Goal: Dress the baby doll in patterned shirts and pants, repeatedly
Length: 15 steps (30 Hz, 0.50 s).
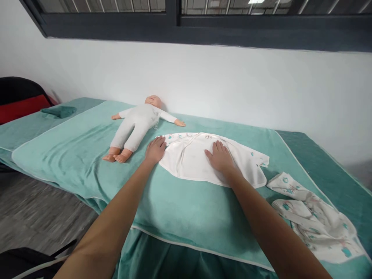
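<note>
A white baby shirt (192,161) with small printed figures on its sleeves lies spread on the green bed cover. My left hand (156,149) rests flat at the end of its left sleeve, fingers stretched out. On the shirt's right half lies my right hand (220,155), palm down with the fingers extended. Up and to the left, a baby doll (138,122) in a white suit lies on its back, arms spread. Printed baby pants (319,226) lie crumpled to the right of my right forearm.
A light green cover (203,209) spans the bed, over a darker green sheet (325,162). Behind stands a white wall (232,85) below a dark window frame (174,29). A black and red chair (23,102) is at far left, a dark bag-like object (26,261) at lower left.
</note>
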Each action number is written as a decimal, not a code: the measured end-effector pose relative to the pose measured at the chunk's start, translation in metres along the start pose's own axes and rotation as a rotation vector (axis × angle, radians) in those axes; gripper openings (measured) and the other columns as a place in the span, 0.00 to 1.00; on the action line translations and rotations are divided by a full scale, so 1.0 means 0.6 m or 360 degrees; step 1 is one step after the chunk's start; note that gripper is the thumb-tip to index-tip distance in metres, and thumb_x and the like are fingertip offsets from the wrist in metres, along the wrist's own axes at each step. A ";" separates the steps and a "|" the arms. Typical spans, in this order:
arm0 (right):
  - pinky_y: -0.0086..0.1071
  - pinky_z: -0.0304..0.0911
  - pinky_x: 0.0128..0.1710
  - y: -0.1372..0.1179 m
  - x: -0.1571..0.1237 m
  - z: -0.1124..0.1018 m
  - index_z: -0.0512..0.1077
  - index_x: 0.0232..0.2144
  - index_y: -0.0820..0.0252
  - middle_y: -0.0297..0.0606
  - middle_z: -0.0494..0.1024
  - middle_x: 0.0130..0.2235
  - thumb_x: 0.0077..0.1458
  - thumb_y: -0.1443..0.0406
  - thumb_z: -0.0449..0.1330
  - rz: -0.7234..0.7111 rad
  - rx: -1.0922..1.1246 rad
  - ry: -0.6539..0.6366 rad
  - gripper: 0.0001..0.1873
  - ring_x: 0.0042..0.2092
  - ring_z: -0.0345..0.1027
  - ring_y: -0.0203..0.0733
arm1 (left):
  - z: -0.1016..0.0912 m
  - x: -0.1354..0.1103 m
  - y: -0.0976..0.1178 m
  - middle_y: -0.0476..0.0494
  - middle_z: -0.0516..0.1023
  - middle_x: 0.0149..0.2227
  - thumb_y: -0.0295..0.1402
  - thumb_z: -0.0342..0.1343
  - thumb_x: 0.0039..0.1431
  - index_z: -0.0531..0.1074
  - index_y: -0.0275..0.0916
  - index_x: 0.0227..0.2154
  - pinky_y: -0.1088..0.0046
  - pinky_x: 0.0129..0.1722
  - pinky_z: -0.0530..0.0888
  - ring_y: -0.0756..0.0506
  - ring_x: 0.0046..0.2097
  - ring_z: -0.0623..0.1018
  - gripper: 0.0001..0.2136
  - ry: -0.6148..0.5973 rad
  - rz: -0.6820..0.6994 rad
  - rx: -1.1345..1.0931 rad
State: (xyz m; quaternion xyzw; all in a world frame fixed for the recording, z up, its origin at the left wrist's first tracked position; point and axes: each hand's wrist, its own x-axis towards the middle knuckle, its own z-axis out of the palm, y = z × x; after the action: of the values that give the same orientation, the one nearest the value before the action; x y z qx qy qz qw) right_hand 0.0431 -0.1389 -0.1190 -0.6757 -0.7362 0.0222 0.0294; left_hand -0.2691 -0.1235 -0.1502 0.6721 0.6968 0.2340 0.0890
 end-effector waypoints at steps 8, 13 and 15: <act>0.49 0.46 0.70 -0.039 0.038 -0.038 0.52 0.69 0.80 0.66 0.54 0.71 0.70 0.54 0.43 0.0044 -0.0015 0.0077 0.38 0.73 0.46 0.64 | -0.050 -0.015 0.000 0.40 0.71 0.66 0.37 0.46 0.69 0.74 0.39 0.57 0.62 0.70 0.62 0.41 0.70 0.65 0.20 -0.0077 0.0118 -0.0151; 0.47 0.57 0.63 -0.156 0.131 -0.081 0.59 0.65 0.67 0.58 0.66 0.66 0.69 0.53 0.46 -0.0235 0.0491 0.0107 0.31 0.66 0.61 0.60 | -0.152 0.021 -0.042 0.42 0.65 0.70 0.40 0.44 0.70 0.68 0.39 0.63 0.61 0.72 0.58 0.42 0.72 0.62 0.23 0.0200 0.0107 -0.0274; 0.44 0.62 0.59 -0.214 0.199 -0.083 0.61 0.63 0.64 0.56 0.70 0.63 0.69 0.50 0.45 -0.0272 0.0619 0.0041 0.30 0.62 0.67 0.57 | -0.188 0.048 -0.074 0.39 0.61 0.71 0.38 0.49 0.69 0.66 0.36 0.64 0.57 0.73 0.55 0.39 0.73 0.58 0.24 0.0356 0.0064 -0.0270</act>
State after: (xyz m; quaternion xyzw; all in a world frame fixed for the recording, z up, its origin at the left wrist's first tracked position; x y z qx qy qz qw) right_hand -0.0912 -0.0315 -0.0583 -0.5927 -0.7723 0.1526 0.1704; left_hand -0.3608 -0.1180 -0.0660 0.6457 0.6665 0.3673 0.0625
